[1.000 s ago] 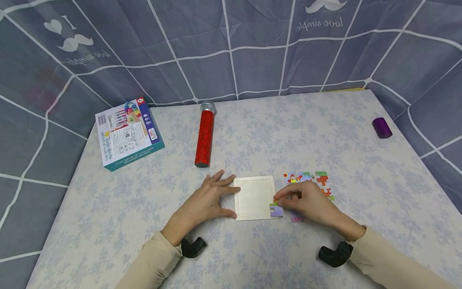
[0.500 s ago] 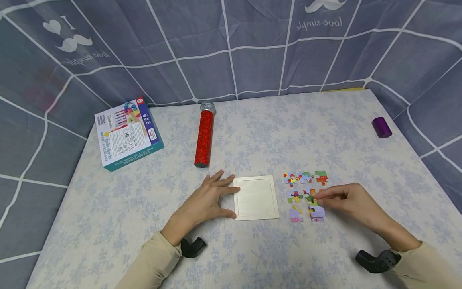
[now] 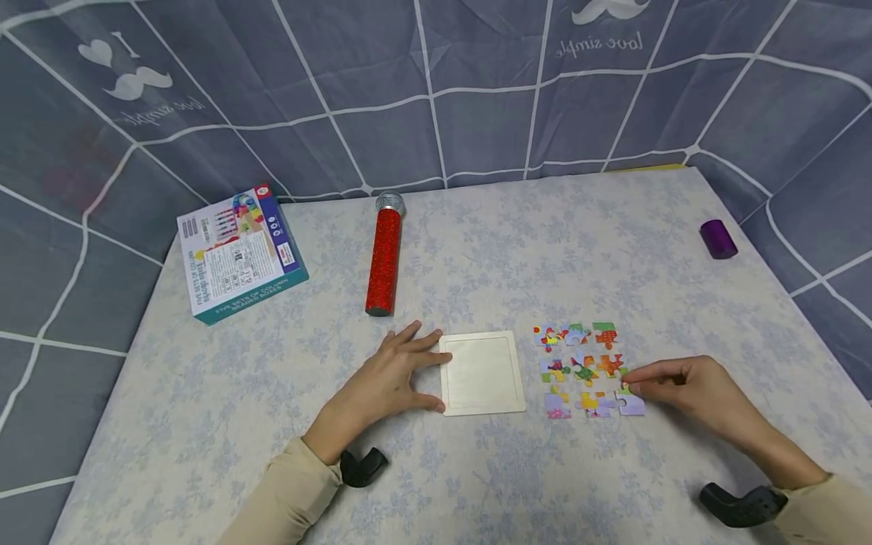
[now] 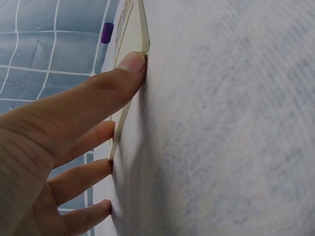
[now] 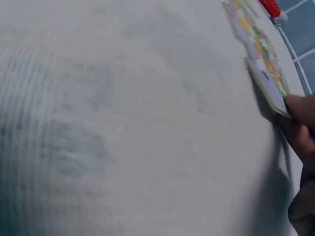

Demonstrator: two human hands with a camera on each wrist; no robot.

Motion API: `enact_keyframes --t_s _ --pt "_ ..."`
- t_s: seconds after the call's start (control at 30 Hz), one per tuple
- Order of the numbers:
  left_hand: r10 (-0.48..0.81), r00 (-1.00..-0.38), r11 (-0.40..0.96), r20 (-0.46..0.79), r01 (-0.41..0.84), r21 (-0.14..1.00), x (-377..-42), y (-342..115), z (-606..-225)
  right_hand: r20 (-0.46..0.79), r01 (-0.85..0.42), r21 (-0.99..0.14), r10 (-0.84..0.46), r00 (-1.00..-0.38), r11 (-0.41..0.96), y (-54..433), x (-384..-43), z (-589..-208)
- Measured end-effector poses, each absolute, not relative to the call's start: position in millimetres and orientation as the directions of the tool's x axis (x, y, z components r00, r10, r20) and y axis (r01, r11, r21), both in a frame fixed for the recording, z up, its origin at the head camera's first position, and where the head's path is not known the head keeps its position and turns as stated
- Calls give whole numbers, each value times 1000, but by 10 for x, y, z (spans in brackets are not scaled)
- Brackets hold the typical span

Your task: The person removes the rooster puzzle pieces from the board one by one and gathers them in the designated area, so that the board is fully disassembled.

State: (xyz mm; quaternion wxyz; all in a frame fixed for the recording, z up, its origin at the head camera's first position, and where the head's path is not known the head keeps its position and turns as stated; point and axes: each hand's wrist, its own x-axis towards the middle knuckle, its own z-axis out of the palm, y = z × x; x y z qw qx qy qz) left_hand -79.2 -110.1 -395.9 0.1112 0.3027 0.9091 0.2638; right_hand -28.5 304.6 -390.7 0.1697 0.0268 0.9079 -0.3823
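Observation:
My left hand [image 3: 384, 390] rests on the table with fingers spread, touching the left edge of a pale square puzzle tray [image 3: 482, 375]. In the left wrist view the thumb lies along the rim of that tray [image 4: 134, 34]. Thumb and forefinger of my right hand [image 3: 711, 393] pinch a lilac and green puzzle piece [image 3: 632, 406] by its far right side. Seen from the right wrist, this piece [image 5: 268, 88] is slightly tilted, its near edge raised over a shadow. Several colourful puzzle pieces [image 3: 583, 369] lie in loose rows between the tray and the right hand.
A red glittery microphone [image 3: 384, 261] lies behind the tray. At the back left is a printed craft box [image 3: 241, 253]; a purple cylinder [image 3: 718, 239] lies near the right edge. Grey curtain [image 3: 477, 113] with white lines borders the table [image 3: 477, 477].
My right hand has carried the lilac piece from the tray's right edge, over the other pieces, to the right end of the front row. The left hand has stayed on the tray.

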Motion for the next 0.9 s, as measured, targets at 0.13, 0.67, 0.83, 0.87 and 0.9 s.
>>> enact_keyframes --t_s 0.13,0.67,0.83,0.87,0.9 --pt "609 -792 676 -43 490 550 -787 -1100 -3962 -249 125 -646 -53 -967 753 2987 -253 -3914" --pt "612 -790 673 -28 502 543 -796 -1089 -3967 -110 31 -562 -37 -993 826 2940 -222 -3923" --pt "623 -782 663 -14 519 539 -792 -1090 -3969 -45 12 -580 -17 -999 815 3001 -299 -3857" --pt "626 -780 664 -15 523 534 -791 -1089 -3968 -19 2 -577 -10 -1000 817 3018 -325 -3844" --pt "627 -779 668 -21 523 529 -790 -1090 -3964 9 -10 -574 -6 -1000 819 3041 -355 -3832"
